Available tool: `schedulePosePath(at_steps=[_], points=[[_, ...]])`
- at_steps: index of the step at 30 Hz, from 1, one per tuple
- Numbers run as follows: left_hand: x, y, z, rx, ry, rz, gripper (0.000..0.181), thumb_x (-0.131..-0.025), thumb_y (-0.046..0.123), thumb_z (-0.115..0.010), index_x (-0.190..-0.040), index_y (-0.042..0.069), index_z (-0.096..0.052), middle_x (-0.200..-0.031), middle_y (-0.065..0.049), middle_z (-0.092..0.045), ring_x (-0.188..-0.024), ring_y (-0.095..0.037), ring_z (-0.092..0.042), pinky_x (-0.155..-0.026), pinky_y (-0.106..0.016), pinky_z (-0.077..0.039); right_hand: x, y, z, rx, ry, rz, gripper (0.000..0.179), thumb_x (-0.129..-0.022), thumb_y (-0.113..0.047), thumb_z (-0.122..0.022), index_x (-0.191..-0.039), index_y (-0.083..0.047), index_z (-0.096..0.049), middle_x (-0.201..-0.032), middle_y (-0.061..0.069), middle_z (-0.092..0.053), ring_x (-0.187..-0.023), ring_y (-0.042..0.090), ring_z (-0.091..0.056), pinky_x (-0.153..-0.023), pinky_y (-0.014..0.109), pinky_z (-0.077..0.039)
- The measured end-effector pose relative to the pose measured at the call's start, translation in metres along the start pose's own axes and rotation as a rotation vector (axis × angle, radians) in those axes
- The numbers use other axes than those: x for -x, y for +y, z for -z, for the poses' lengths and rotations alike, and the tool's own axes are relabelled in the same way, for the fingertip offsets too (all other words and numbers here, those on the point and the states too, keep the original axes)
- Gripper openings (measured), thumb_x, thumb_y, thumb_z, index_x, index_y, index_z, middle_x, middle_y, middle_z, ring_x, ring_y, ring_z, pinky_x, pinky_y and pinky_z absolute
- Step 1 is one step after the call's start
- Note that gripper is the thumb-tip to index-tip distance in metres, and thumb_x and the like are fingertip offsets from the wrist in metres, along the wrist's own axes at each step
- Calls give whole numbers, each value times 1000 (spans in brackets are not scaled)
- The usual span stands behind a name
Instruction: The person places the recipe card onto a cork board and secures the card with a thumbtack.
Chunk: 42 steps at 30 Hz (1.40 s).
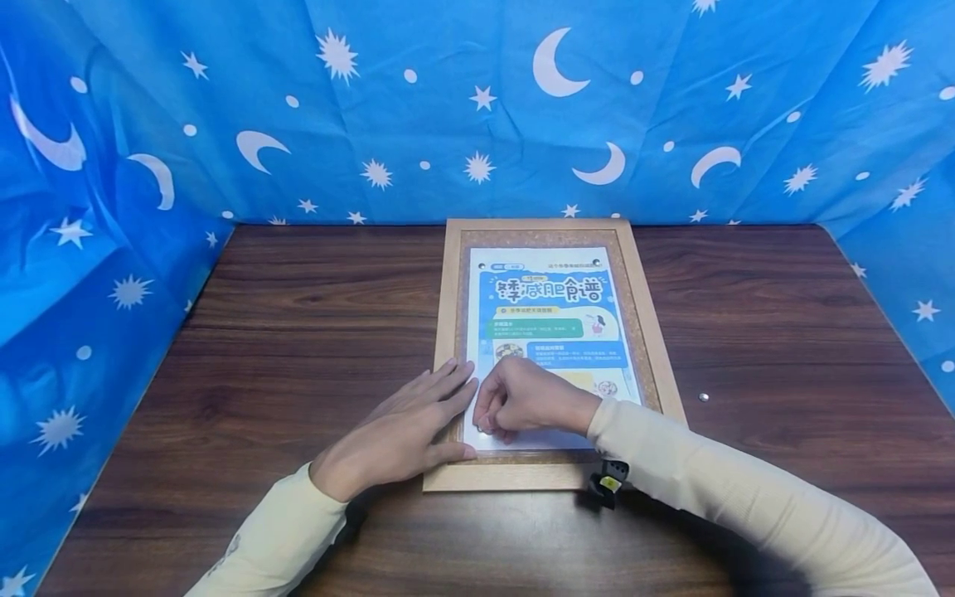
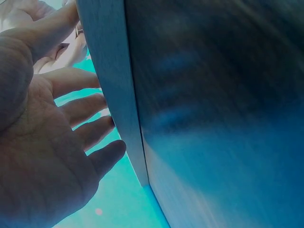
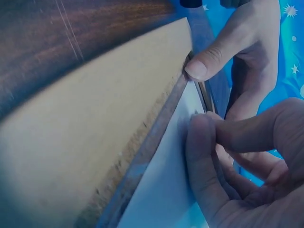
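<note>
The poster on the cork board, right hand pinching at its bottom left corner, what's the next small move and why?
Probably press that pin straight down into the board. The right hand pinches something small at the poster's lower left corner, the left hand lies flat steadying the cork board, and both top corners already show pins. A spare pin lies on the table.

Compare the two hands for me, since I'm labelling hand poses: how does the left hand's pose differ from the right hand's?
The left hand lies flat, fingers straight, on the left edge of the wooden frame; the right hand is curled, its fingertips pinching something small at the poster's lower left corner. The left hand holds nothing; what the right hand pinches is hidden. Both rest on the corkboard's lower left part and wear cream sleeves.
</note>
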State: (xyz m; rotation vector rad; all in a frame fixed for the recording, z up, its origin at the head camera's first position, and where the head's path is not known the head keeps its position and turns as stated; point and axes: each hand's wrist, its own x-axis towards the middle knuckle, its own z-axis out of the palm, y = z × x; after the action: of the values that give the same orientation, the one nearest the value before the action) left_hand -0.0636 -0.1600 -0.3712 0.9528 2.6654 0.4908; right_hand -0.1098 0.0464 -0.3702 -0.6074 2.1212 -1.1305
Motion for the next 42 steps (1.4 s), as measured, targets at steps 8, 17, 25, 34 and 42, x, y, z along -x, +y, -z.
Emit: schedulePosePath(at_steps=[8, 17, 25, 34, 42], points=[[-1, 0, 0, -1, -6, 3, 83, -93, 45, -71, -154, -1, -37, -164, -19, -26, -153, -35, -16, -122, -54, -18, -2, -2, 4, -18, -43, -7, 20, -78, 15, -61, -78, -1, -72, -66, 7, -69, -52, 15, -63, -55, 31, -59], [0, 0, 2, 1, -16, 10, 83, -94, 45, -70, -154, -2, -38, -164, -20, -26, -153, -36, -16, -122, -54, -17, -3, -1, 4, -35, -61, -14, 18, -78, 14, -61, -80, -1, -72, -66, 9, -69, -52, 16, -64, -55, 32, -60], [-1, 0, 2, 2, -26, 21, 85, -93, 46, -70, -155, -1, -36, -164, -19, -24, -153, -35, -15, -122, -54, -16, -5, -1, 2, 42, -32, -41, 17, -76, 11, -64, -77, -4, -71, -63, 6, -68, -49, 15, -63, -51, 29, -57], [-2, 0, 1, 0, -22, 16, 84, -93, 46, -70, -154, -1, -37, -164, -19, -25, -153, -35, -15, -123, -53, -16, -5, -2, 1, 107, -11, -58, 17, -75, 10, -67, -77, -6, -72, -61, 4, -67, -50, 16, -65, -49, 27, -54], [-1, 1, 2, -12, -14, 9, 80, -94, 43, -71, -152, -3, -40, -163, -20, -26, -153, -36, -17, -122, -54, -20, 6, -3, 12, 101, -38, 37, 22, -77, 14, -64, -83, -5, -72, -66, 1, -70, -57, 14, -66, -53, 24, -53]])
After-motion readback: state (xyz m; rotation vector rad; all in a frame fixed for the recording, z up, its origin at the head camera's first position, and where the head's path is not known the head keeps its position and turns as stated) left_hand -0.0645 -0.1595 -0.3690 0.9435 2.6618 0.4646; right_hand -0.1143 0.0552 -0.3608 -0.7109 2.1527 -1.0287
